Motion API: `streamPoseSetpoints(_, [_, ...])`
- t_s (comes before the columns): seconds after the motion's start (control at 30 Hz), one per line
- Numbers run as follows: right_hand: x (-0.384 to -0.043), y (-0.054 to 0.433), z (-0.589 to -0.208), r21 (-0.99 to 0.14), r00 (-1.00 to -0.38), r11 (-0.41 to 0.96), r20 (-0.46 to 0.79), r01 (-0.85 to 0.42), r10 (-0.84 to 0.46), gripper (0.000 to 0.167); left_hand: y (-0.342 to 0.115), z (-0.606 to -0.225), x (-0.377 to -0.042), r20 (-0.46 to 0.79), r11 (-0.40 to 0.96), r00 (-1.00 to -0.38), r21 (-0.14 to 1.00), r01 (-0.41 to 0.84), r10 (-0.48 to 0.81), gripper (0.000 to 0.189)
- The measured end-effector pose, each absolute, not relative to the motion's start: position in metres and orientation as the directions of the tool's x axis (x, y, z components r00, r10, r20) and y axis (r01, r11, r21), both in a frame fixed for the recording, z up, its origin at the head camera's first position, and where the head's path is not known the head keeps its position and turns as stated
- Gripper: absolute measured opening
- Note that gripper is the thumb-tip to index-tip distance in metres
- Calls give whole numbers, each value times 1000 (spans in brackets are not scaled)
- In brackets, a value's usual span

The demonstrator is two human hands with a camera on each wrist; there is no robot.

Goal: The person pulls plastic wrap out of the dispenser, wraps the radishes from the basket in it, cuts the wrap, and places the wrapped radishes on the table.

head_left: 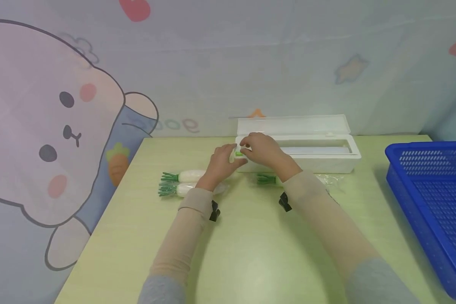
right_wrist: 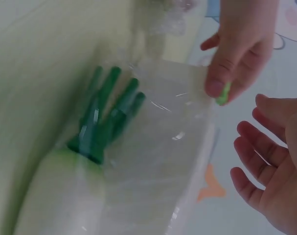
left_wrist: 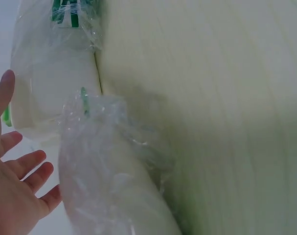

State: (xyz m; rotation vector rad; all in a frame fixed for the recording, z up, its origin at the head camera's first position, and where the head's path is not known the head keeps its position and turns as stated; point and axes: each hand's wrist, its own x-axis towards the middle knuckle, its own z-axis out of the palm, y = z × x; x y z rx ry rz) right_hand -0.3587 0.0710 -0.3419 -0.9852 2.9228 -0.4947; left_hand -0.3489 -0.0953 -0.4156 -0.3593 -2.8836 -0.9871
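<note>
A white cling film dispenser (head_left: 296, 164) stands at the table's back edge, its lid raised and a pale roll (head_left: 315, 150) inside. At its left end shows a small green piece (head_left: 239, 153). My left hand (head_left: 221, 164) grips that end, thumb towards the front and fingers round the side. In the right wrist view, the green piece (right_wrist: 223, 93) shows beside the left thumb. My right hand (head_left: 265, 150) hovers over the same end, and in its wrist view its fingers (right_wrist: 261, 147) are bent loosely with a gap before the thumb.
Two bagged white radishes with green tops (head_left: 188, 176) lie left of the hands. Another bagged radish (head_left: 266, 179) lies before the dispenser, partly hidden by the right forearm. A blue plastic basket (head_left: 414, 207) stands at the right. A printed cloth hangs behind the table.
</note>
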Motion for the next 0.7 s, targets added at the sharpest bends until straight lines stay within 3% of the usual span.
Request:
streamPoseSetpoints(0.17, [-365,62,-359,-315,-848,799,37,-512,-529,30,-92,-421,-353,177,755,-954,584,299,241,57])
streamPoseSetpoints(0.33, [-364,57,-368,-272,-860,818,90,-506,-502,27,-90,-422,-354,192,758,-950,572,313,247,46])
streamPoseSetpoints(0.7, [-365,57,-376,-251,-874,837,111,-486,-474,24,-91,-418,-355,178,825,-953,478,301,245,55])
